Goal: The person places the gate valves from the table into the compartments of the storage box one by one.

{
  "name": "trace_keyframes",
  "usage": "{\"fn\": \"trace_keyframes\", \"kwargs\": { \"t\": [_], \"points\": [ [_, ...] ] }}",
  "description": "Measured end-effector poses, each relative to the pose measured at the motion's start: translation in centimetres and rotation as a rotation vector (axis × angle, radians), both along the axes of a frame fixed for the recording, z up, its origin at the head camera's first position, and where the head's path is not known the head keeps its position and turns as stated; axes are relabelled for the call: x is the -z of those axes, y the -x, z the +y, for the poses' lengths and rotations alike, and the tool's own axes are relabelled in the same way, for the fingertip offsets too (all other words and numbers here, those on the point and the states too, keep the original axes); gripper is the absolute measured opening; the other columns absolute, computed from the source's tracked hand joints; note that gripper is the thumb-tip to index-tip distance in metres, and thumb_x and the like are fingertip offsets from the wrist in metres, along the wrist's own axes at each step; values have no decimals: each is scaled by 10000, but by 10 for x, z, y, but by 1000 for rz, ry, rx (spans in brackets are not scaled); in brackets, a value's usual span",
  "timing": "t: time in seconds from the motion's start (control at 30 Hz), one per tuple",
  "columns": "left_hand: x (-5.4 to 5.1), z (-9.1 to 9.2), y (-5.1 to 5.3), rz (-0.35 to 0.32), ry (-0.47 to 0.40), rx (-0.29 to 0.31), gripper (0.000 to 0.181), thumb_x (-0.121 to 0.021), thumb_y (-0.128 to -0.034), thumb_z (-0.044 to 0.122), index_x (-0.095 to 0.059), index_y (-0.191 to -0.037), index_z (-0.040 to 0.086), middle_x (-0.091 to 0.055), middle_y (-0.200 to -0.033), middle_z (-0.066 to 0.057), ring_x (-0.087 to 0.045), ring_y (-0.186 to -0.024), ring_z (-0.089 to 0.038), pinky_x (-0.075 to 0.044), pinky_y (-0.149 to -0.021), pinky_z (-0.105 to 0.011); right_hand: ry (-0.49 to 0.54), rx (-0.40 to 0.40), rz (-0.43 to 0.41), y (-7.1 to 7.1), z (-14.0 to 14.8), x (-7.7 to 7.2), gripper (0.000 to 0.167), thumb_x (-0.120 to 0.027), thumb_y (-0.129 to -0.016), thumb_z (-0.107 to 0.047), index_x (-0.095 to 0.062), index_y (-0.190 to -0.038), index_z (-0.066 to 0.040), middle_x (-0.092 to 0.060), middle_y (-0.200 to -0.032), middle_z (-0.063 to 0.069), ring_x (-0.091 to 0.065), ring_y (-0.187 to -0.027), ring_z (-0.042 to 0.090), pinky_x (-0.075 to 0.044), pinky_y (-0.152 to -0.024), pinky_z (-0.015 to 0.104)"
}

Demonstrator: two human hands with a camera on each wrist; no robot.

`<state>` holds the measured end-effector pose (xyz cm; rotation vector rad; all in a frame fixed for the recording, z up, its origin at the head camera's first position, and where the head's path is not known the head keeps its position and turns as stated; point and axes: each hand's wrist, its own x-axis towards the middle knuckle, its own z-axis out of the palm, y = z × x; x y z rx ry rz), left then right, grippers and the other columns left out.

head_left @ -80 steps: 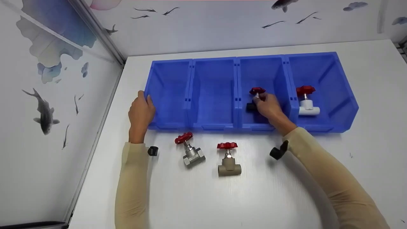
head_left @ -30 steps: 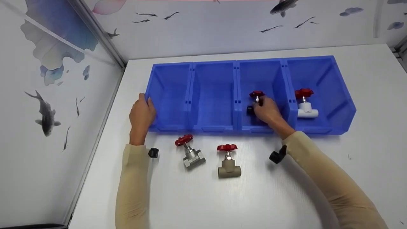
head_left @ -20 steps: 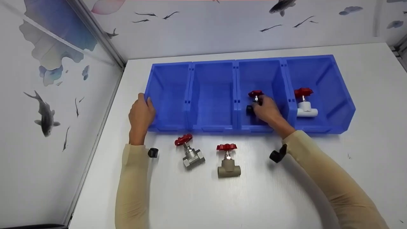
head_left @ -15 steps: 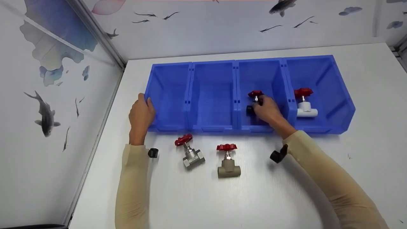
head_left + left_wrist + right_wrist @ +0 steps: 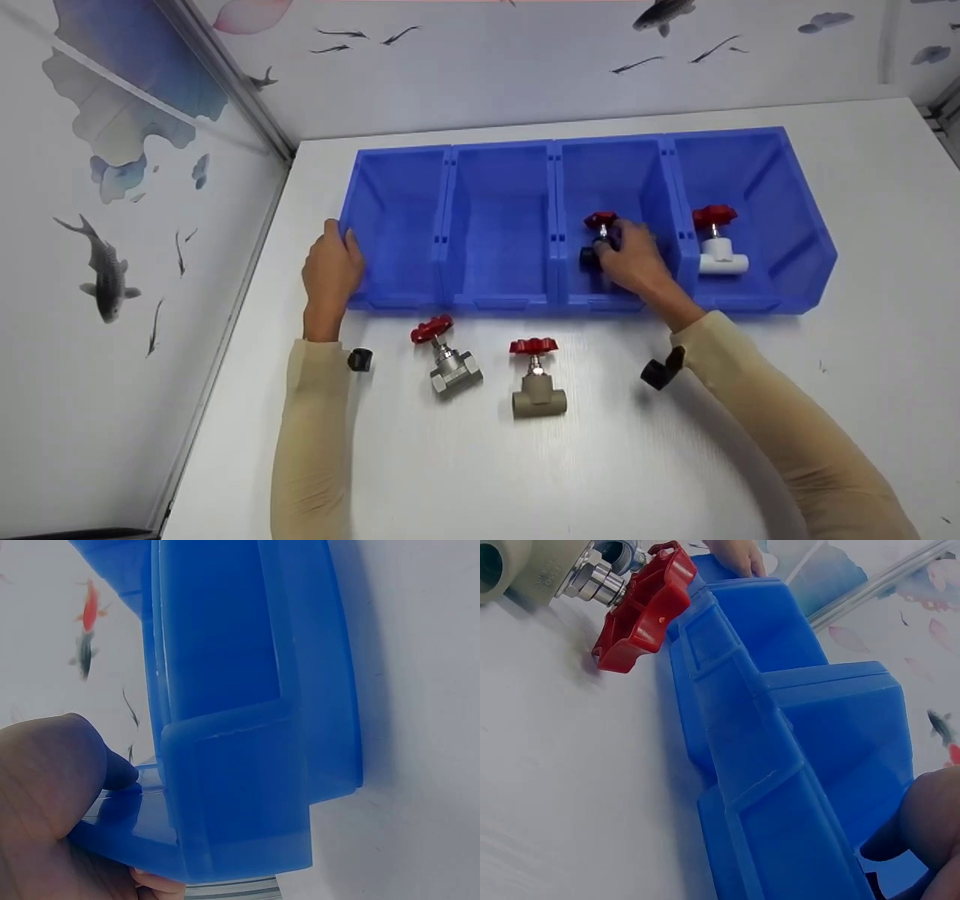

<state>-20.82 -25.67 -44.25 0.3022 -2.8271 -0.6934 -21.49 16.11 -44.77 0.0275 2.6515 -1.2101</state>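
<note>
My left hand grips the left side wall of a row of joined blue bins; in the left wrist view the thumb lies over the rim, with fingertips on the other side. Down in the third bin, my right hand holds a black valve with a red handwheel by its body, thumb and fingers around it. My fingers hide part of that valve; the right wrist view shows only the thumb side of the hand behind the bin wall. A white valve with a red handwheel stands in the rightmost bin.
Before the bins on the white table are a steel valve, tilted, and a beige valve, both with red handwheels. White panels with painted fish stand behind and at left. Each wrist carries a small black camera.
Over the last half second my right wrist and sleeve shift slightly right while the fingers stay at the black valve. My left hand keeps its grip on the bin wall.
</note>
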Motion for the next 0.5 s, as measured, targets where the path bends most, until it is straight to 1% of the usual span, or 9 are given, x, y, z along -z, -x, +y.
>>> {"fn": "trace_keyframes", "kwargs": {
  "t": [0.1, 0.27, 0.5],
  "points": [
    [0, 0, 0, -7, -5, -5, 400, -380, -1063, 245, -484, -1311, -52, -643, -1131, -298, -637, -1027, -477, -500, -800, -603, -15, 1, 20, -5, 0, -5, 609, -483, -1013, -227, -282, -1506, 70, -310, -1480, 318, -300, -1394, 440, -257, -1142, 569],
    [-1, 1, 0, -25, -12, -9, 410, -374, -1066, 253, -472, -1328, -46, -637, -1162, -293, -630, -1057, -466, -499, -819, -598, -8, 4, 68, -11, 0, -13, 610, -501, -1006, -226, -299, -1504, 63, -296, -1481, 321, -314, -1379, 439, -279, -1124, 579],
    [0, 0, 1, -32, -15, -11, 421, -376, -1065, 252, -464, -1338, -55, -632, -1169, -305, -627, -1065, -474, -496, -835, -600, -5, -25, 104, -23, 1, -23, 595, -513, -1012, -217, -309, -1506, 45, -296, -1482, 306, -302, -1366, 444, -311, -1087, 622]
  ]
}}
